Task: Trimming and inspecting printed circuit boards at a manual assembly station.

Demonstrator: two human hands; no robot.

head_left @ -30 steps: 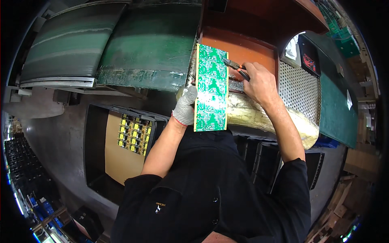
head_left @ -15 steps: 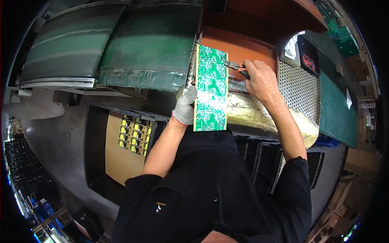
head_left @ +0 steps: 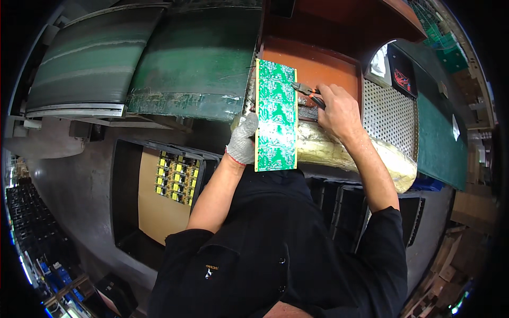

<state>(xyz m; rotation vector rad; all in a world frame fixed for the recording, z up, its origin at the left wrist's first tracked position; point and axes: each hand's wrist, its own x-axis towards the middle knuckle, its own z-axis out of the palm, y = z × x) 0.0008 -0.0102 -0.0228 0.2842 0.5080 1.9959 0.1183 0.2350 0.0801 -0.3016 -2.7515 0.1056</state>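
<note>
green circuit board | long, narrow | pliers | orange-black, tips at board's right edge

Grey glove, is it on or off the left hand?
On: the grey glove covers the left hand, its red-edged cuff ending at the wrist.

I count two grips, both mine: one gloved left grip holding one green circuit board, and one bare right grip holding one pair of pliers. Further recorded: one perforated metal plate; two shirt buttons; on my left, one cardboard sheet and yellow components, too small to count reliably.
</note>
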